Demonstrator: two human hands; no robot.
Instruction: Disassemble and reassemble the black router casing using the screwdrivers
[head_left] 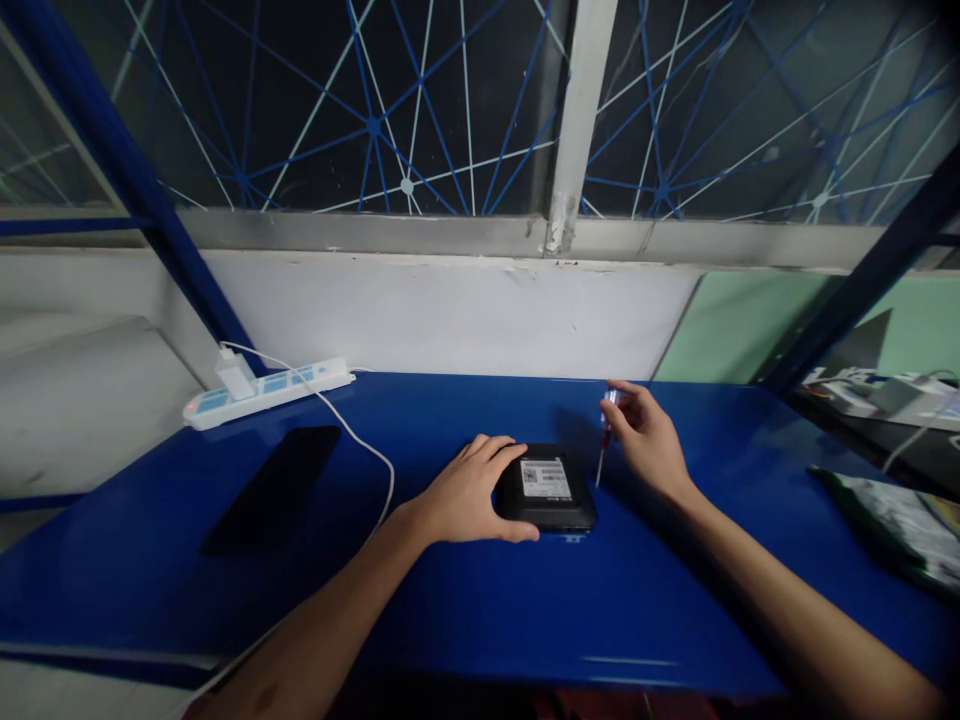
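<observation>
A black, flat, squarish device (583, 512) with a white printed label (546, 478) lies on the blue table. My left hand (469, 490) grips its left side, with the thumb along the near edge and the fingers on the far edge. In my right hand (646, 436) is a screwdriver (604, 438), pinched by its clear handle. Its shaft points down, and the tip is just off the device's right side. Whether the tip touches the table I cannot tell.
On the left, a white power strip (270, 392) holds a plugged-in charger (236, 374); its white cable (367, 447) runs across the table under my left arm. A black slab (271, 490) lies nearby. A shiny green-and-silver packet (896, 520) sits at the right edge.
</observation>
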